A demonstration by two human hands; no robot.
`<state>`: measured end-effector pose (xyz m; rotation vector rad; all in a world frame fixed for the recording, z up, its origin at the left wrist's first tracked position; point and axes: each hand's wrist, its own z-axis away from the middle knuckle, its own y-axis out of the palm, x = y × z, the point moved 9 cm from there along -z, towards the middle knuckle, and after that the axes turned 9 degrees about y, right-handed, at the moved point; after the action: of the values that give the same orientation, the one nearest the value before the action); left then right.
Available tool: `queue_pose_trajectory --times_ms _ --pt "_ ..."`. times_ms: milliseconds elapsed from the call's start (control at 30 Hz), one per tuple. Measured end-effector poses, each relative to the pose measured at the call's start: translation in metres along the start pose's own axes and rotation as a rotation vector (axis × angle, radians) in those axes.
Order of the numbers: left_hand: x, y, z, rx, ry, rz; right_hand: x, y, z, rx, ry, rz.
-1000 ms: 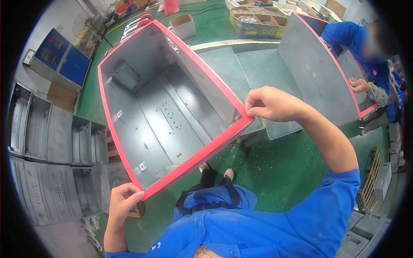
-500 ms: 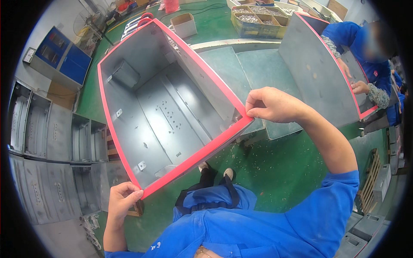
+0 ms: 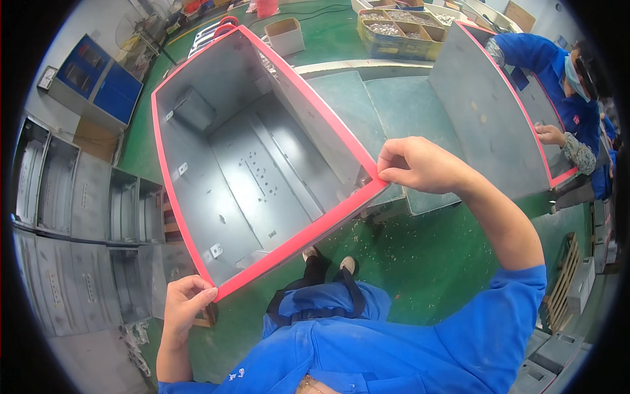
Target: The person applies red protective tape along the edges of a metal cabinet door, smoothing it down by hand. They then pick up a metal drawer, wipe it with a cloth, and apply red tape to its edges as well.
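In front of me a large grey metal cabinet box (image 3: 226,174) lies with its open side up, small brackets and a group of holes showing inside. Red tape (image 3: 298,243) runs along its rim on all sides. My left hand (image 3: 183,307) pinches the tape at the near left corner, thumb against fingers. At the near right corner my right hand (image 3: 423,165) has thumb and fingertips closed on the same tape. The near strip stretches between both hands along the rim.
A co-worker (image 3: 558,98) at the right has a hand on another red-edged grey cabinet (image 3: 482,111). Beyond stand a divided yellow bin (image 3: 394,49) of small parts and a cardboard box (image 3: 284,37). Grey cabinets (image 3: 88,190) are stacked at left; a wooden pallet (image 3: 566,282) is at right.
Both my hands keep their pinch at the corners, almost unmoved. The view has shifted slightly. The co-worker has leaned differently, and one of their hands has moved up toward the far end of their cabinet.
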<state>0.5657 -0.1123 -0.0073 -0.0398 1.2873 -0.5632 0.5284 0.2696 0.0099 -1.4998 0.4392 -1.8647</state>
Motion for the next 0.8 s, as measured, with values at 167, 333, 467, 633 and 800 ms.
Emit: queue_pose_trajectory --times_ms 167,333,467,633,800 --pt "0.000 0.000 -0.001 0.000 -0.004 -0.002 0.002 -0.003 0.002 -0.042 -0.032 -0.039" --pt "0.004 -0.001 -0.001 -0.008 -0.022 0.014 -0.021 0.005 0.007 -0.066 0.035 -0.420" --pt "0.007 -0.001 -0.003 0.014 -0.021 0.037 -0.040 0.017 0.018 -0.068 0.188 -0.634" --pt "0.004 0.000 -0.002 -0.008 -0.019 0.062 -0.039 0.023 0.021 -0.091 0.219 -0.732" --pt "0.007 -0.001 0.000 0.018 -0.066 0.063 -0.041 0.025 0.020 -0.087 0.246 -0.808"
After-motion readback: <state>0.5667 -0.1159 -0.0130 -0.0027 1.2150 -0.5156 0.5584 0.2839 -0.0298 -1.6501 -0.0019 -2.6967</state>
